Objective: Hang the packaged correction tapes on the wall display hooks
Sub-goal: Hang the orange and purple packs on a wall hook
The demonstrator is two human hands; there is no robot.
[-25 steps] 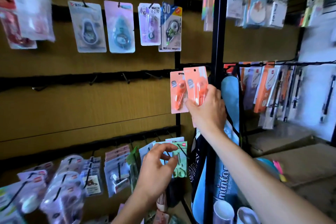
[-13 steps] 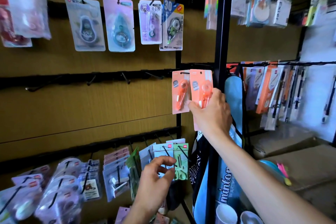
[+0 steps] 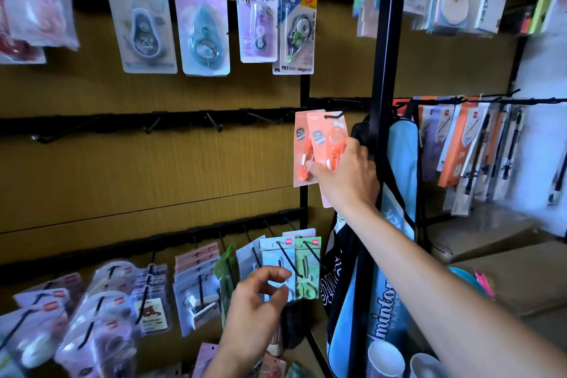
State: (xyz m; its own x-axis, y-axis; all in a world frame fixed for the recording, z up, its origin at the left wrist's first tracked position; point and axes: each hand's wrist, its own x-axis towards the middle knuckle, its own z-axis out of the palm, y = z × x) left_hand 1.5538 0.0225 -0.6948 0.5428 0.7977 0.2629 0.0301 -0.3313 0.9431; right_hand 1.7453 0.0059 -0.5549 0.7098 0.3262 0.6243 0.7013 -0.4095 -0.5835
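Observation:
My right hand [image 3: 346,175] grips an orange packaged correction tape [image 3: 326,135] by its lower part. The pack's top hole sits on a black hook [image 3: 334,116] at the right end of the middle rail. A second orange pack [image 3: 302,147] hangs just behind it to the left. My left hand [image 3: 257,301] hovers lower down in front of the bottom row, fingers loosely curled and holding nothing. Other correction tape packs [image 3: 202,24] hang on the top rail.
Several bare hooks [image 3: 214,123] stick out along the middle rail to the left. A black upright post [image 3: 386,70] stands right beside my right hand, with a blue bag [image 3: 402,163] hanging behind it. Packed goods [image 3: 196,285] crowd the bottom rail. Pen packs [image 3: 460,144] hang at right.
My right hand has lifted the orange pack up and slightly right, so its hole now sits on the hook. My left hand stayed low by the bottom row.

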